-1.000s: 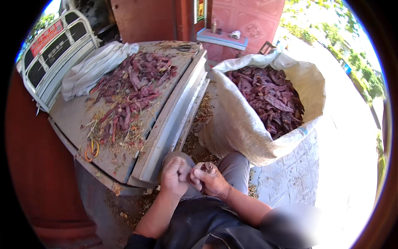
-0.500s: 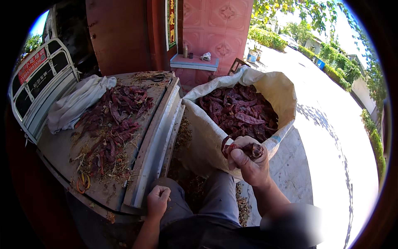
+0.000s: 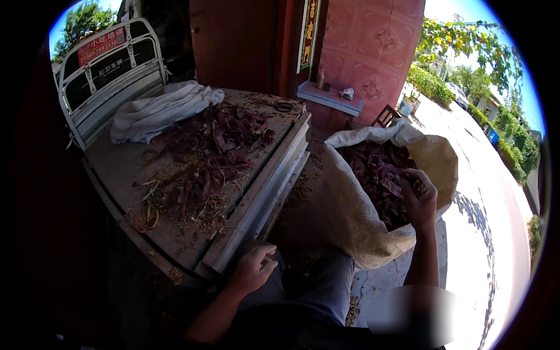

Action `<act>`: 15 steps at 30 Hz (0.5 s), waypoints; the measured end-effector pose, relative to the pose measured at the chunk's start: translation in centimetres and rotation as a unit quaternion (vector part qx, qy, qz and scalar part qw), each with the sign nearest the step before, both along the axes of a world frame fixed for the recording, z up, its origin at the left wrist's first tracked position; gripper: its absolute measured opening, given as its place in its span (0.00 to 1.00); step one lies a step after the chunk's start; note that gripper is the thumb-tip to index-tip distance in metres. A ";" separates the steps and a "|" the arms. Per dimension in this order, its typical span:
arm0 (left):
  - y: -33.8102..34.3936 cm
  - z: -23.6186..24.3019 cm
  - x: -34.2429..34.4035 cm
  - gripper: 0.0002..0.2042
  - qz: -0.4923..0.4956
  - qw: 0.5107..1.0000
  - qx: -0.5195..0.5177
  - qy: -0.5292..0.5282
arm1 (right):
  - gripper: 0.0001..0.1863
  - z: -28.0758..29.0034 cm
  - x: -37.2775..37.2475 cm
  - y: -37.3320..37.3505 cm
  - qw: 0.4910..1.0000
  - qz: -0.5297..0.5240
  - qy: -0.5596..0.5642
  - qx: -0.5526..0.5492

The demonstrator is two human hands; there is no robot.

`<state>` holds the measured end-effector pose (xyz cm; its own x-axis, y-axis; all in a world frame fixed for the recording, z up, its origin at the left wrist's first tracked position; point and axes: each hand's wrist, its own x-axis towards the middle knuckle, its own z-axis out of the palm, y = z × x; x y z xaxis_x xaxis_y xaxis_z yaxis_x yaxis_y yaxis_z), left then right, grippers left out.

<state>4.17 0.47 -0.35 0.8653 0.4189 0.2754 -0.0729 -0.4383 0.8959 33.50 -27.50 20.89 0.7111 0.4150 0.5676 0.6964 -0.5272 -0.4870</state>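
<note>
My right hand [image 3: 421,201] is over the mouth of a large white woven sack [image 3: 356,201], its fingers curled around dark dried chili peppers. Wrinkled, dark red dried chili peppers [image 3: 373,169] fill the sack close to its rim. My left hand [image 3: 254,269] is loosely closed above my left thigh, near the front edge of the truck bed [image 3: 122,175], with nothing showing between its fingers. On that bed lies a looser heap of dried chili peppers [image 3: 224,137], mixed with stems and crumbs.
A white cloth [image 3: 166,111] lies crumpled by the bed's railing [image 3: 111,64]. Scissors [image 3: 283,107] and a yellow-and-red loop [image 3: 149,220] rest on the bed. Behind stand a blue-edged ledge [image 3: 329,99] and a pink tiled wall [image 3: 361,41]. A sunlit road runs along the right.
My right hand has moved from the sack's near rim to over its mouth, with chili peppers in its grasp. My left hand stays closed near my thigh. The view has shifted.
</note>
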 end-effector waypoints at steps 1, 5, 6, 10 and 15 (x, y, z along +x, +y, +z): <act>0.6 0.5 0.0 0.18 0.008 1.000 0.015 -0.026 | 0.18 0.5 1.4 -0.8 0.996 -0.047 -0.036 -0.068; 5.4 3.7 -3.0 0.13 0.155 0.974 0.130 -0.099 | 0.24 1.0 3.0 -2.2 0.993 -0.075 -0.058 -0.073; 7.1 4.4 -3.7 0.12 0.185 0.966 0.157 -0.090 | 0.21 0.8 2.0 -2.6 0.998 -0.050 -0.040 -0.013; 15.8 5.7 -5.9 0.13 0.328 0.895 0.302 -0.013 | 0.11 -0.8 -1.7 -2.9 0.989 0.043 0.001 0.141; 20.9 6.1 -4.8 0.14 0.357 0.806 0.414 0.225 | 0.08 -1.4 -6.5 -2.3 0.983 0.098 -0.043 0.147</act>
<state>-0.63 21.39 5.75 0.5750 0.6887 0.4417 0.7143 -0.6858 0.1394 27.01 -29.76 19.46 0.5785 0.3480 0.7377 0.8154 -0.2244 -0.5336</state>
